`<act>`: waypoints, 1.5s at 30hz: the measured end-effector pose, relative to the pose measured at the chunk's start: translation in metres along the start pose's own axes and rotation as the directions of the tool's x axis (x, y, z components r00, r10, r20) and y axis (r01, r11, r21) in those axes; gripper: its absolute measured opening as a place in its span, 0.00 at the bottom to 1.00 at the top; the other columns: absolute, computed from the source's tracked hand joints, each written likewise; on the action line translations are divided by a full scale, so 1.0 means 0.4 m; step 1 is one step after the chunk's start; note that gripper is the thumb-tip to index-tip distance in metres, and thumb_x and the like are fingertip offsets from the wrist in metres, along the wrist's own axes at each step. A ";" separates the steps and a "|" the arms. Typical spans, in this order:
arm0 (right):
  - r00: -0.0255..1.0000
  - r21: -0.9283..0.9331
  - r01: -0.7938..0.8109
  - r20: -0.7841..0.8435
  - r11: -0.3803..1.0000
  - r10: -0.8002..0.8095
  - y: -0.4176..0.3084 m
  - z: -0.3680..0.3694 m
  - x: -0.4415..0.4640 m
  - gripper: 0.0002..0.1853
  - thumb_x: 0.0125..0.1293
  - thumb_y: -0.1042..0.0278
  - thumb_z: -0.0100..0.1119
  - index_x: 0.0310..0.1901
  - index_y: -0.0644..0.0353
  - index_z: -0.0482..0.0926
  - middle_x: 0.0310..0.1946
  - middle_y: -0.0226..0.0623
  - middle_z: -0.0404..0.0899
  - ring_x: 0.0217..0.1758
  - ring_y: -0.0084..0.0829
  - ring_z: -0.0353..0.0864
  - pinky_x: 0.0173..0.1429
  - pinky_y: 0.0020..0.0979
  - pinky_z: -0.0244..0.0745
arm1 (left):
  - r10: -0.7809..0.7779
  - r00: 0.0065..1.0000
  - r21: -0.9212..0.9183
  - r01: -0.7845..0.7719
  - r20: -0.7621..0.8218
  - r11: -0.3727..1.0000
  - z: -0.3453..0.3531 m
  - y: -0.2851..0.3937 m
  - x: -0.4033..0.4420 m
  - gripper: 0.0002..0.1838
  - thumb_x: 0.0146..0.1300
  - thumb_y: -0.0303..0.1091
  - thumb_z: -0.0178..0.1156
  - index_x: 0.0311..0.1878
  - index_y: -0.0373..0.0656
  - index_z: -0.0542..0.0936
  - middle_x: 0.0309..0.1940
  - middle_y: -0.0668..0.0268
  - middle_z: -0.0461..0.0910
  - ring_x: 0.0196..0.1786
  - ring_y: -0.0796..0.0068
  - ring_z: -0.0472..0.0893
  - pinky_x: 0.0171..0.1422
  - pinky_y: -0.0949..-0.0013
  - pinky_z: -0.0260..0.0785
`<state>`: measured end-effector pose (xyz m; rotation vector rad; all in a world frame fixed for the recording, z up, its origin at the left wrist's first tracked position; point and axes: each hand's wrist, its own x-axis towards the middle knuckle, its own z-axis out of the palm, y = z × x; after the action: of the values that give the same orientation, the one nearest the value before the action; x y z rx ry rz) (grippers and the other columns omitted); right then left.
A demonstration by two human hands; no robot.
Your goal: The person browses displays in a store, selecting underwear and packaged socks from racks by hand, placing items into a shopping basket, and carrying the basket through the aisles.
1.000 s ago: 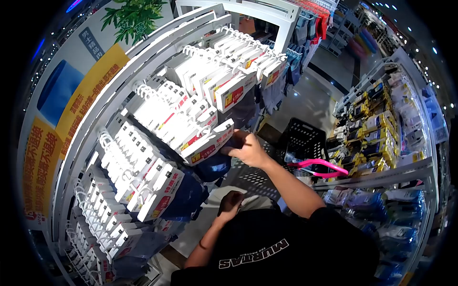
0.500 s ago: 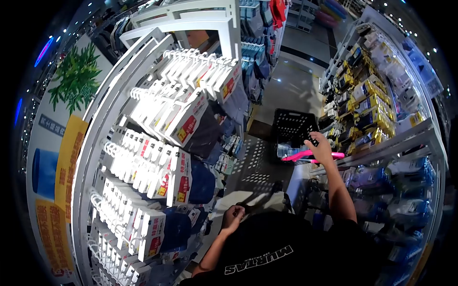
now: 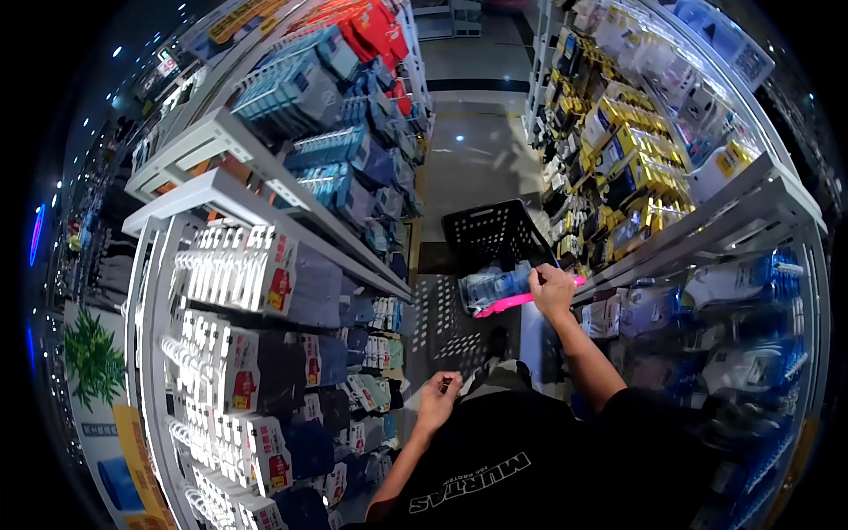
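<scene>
Store aisle, pale tiled floor [image 3: 468, 168] running up the middle to the top of the frame, hanging racks both sides. Left half: white-carded packs [image 3: 265, 367] on hooks, light-blue packs [image 3: 331, 159] above them, red items [image 3: 369, 31] near the top. Upper right: yellow-edged packs [image 3: 627, 159]; lower right, blue-trimmed clear packs [image 3: 742, 291]. Everything hangs card-out on hooks, presumably so labels read from the aisle. Black basket [image 3: 473, 234] sits center frame, between the racks, mouth toward the camera, with clear-wrapped bluish packs [image 3: 495, 284] at its near end. Pink handle [image 3: 503, 305] lies across that near side, so most of the mouth stays uncovered; likely why the contents are easy to see. Right hand [image 3: 554, 290] is on the handle, toward its right end, fingers curled and clamped on it as far as I can tell; undersides hidden. Grip looks off-center, probably just because that end is closest to the arm. Left hand [image 3: 437, 396], lower center, just in front of the shirt, well apart from basket and handle. Fingers curled inward; can't tell if they meet or hold anything.
</scene>
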<state>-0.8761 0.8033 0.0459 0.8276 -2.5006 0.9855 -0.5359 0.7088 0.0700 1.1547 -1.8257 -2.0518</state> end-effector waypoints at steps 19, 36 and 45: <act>0.990 0.134 -0.066 0.130 0.989 0.049 0.060 0.074 0.204 0.08 0.64 0.60 0.66 0.33 0.55 0.84 0.21 0.38 0.80 0.24 0.44 0.79 0.32 0.46 0.70 | 0.111 0.914 0.769 -0.389 0.390 0.507 0.457 0.278 0.593 0.12 0.55 0.34 0.62 0.38 0.36 0.82 0.37 0.44 0.85 0.41 0.43 0.85 0.49 0.46 0.77; 0.767 0.156 -0.026 0.636 0.987 -0.081 0.006 0.231 0.464 0.15 0.65 0.52 0.64 0.40 0.55 0.84 0.35 0.44 0.87 0.38 0.51 0.86 0.44 0.48 0.79 | 0.407 0.811 0.751 -0.562 0.420 0.346 0.233 0.358 0.891 0.13 0.55 0.45 0.68 0.37 0.48 0.80 0.31 0.60 0.85 0.35 0.50 0.85 0.40 0.49 0.78; 0.789 0.110 -0.039 0.613 0.993 -0.037 -0.084 0.352 0.577 0.18 0.71 0.50 0.56 0.35 0.56 0.83 0.30 0.46 0.85 0.34 0.52 0.85 0.40 0.49 0.76 | 0.626 0.709 0.710 -0.621 0.326 0.333 0.124 0.422 1.111 0.14 0.44 0.41 0.71 0.30 0.46 0.78 0.30 0.62 0.82 0.36 0.55 0.84 0.43 0.54 0.77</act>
<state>-1.0468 0.5932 0.0763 1.3739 -2.9922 0.9850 -0.9340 0.4475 0.0280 0.3407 -2.6912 -0.7528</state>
